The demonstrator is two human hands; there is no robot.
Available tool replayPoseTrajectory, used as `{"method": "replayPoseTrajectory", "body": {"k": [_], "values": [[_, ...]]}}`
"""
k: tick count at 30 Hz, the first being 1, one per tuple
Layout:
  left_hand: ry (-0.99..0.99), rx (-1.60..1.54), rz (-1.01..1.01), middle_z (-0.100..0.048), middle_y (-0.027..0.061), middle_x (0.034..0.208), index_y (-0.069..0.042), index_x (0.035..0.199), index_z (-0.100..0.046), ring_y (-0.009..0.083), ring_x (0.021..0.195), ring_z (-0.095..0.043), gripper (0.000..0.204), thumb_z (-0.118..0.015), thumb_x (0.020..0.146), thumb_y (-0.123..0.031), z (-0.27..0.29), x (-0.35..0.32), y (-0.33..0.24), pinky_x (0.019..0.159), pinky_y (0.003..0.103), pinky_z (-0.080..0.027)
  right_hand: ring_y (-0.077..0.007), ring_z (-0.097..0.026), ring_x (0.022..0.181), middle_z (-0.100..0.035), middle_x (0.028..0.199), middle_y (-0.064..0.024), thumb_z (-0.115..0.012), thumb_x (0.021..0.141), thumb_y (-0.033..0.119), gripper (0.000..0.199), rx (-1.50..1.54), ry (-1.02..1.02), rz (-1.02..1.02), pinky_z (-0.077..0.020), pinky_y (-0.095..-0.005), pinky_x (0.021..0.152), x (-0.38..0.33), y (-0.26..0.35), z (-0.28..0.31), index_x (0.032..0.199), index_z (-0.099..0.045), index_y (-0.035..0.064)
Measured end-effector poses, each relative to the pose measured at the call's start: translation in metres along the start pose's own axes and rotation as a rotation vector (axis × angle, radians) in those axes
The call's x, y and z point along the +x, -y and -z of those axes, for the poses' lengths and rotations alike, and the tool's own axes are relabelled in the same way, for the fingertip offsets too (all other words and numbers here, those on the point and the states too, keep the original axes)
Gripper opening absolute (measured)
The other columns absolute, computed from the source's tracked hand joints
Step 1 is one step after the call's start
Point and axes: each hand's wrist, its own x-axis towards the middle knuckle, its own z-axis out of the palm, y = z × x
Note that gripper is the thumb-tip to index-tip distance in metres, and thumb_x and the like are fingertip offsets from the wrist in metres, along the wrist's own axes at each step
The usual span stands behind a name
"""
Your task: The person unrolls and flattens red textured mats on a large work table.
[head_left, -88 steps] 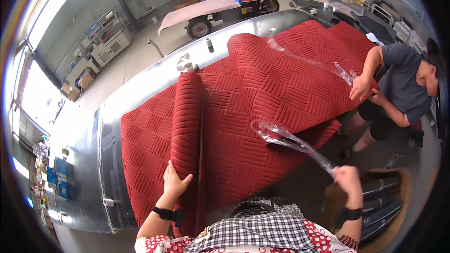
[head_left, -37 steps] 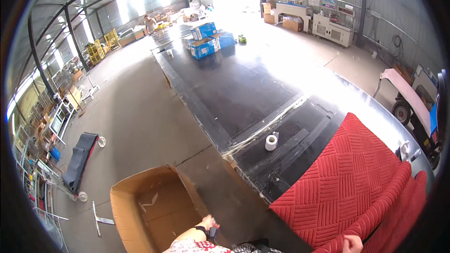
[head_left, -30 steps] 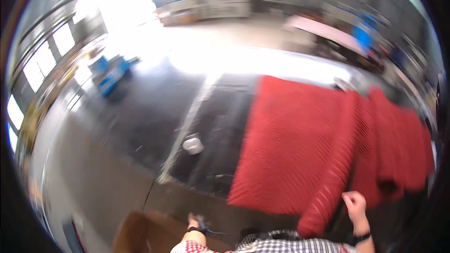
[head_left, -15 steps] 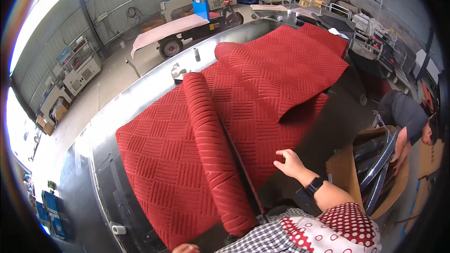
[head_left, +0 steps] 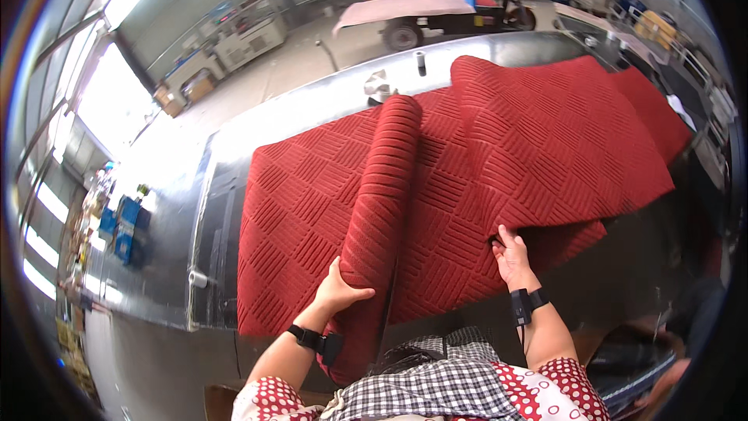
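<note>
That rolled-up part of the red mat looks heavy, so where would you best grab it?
Probably at the near end of the roll, coming from the left side, where the left hand already presses its curved flank. The roll runs away from the person, so its near end is within reach. The right hand grips the edge of the loose upper mat, not the roll.

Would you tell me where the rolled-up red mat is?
In the head view, the rolled red mat lies centre-left on the flat red mats, its near end under the left hand.
</note>
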Motion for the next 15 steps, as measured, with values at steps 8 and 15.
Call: {"method": "replayPoseTrajectory", "body": {"k": [8, 15], "values": [[0.411, -0.919, 0.148, -0.058, 0.0116, 0.134, -0.005, 0.142, -0.044, 0.0259, 0.121, -0.057, 0.081, -0.082, 0.072, -0.018, 0.009, -0.017, 0.024, 0.106, 0.042, -0.045, -0.0172, -0.061, 0.1, -0.066, 0.111, -0.0009, -0.07, 0.092, 0.029, 0.028, 0.158, 0.06, -0.065, -0.0473, -0.0357, 0.086, 0.049, 0.02, 0.019, 0.112, -0.066, 0.0101], [0.371, -1.303, 0.08, -0.053, 0.0113, 0.141, -0.005, 0.147, -0.038, 0.0266, 0.127, -0.053, 0.088, -0.08, 0.072, -0.023, 0.026, -0.051, 0.073, 0.111, 0.041, -0.04, -0.0168, -0.063, 0.104, -0.065, 0.12, -0.0043, -0.066, 0.095, 0.021, 0.031, -0.116, 0.203, 0.358, -0.0508, -0.0364, 0.094, 0.013, 0.059, 0.002, 0.119, -0.063, 0.0021]]}}
